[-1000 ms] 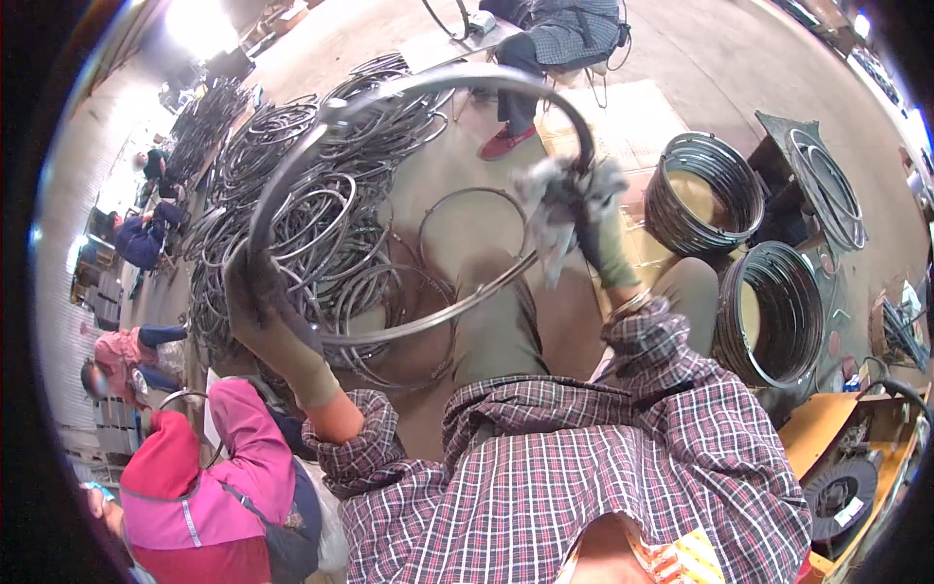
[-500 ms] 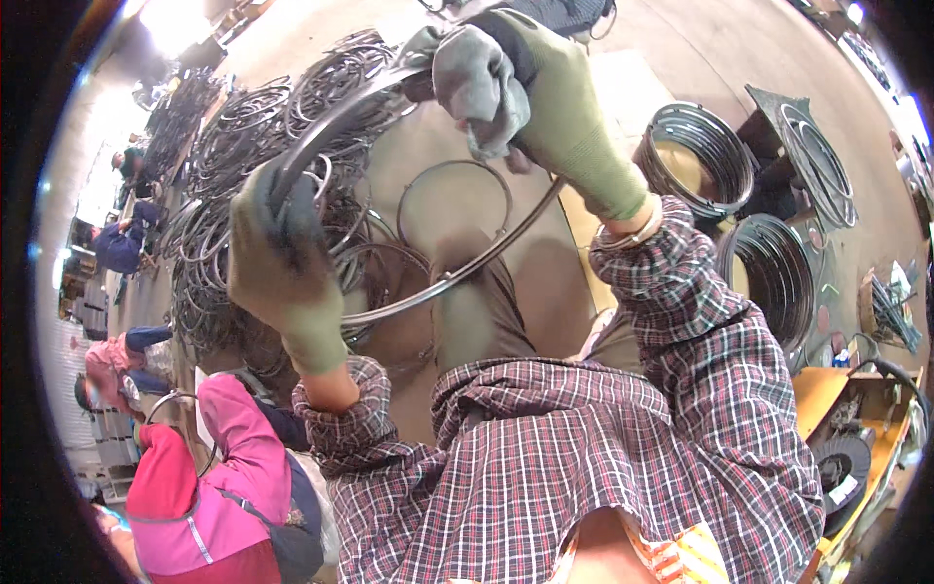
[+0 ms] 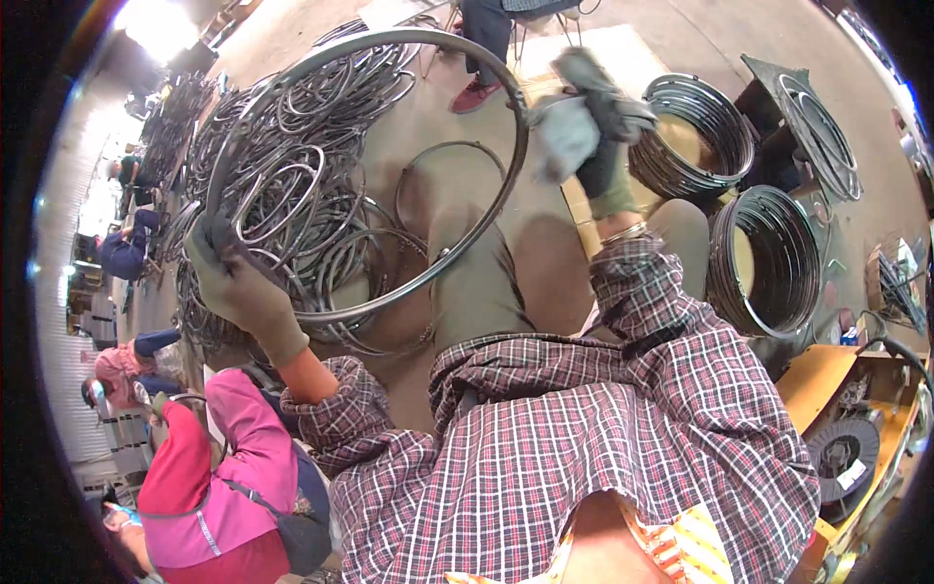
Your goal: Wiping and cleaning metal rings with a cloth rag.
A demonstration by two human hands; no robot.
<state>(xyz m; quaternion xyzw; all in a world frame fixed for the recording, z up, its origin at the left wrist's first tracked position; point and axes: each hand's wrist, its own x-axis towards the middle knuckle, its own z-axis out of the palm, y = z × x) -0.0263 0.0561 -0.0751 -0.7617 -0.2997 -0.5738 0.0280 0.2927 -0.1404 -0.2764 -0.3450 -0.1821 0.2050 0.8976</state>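
Observation:
My left hand, in a soiled olive glove with dark fingers, grips a thin grey metal hoop by its left side. The hoop is held up tilted in front of me, over my knees. My right hand, also gloved, is to the right of the hoop and apart from it. A crumpled grey rag is clutched in that hand, which is partly blurred. One more dark hoop lies on the floor, seen through the held one.
A big tangled heap of metal hoops lies at left. At right stand two round stacks of hoops, with a yellow machine holding a black spool nearer me. A co-worker in pink sits close at lower left.
My right hand with the rag has come off the hoop and moved right and down. The left hand has shifted left, and the hoop now faces me more fully.

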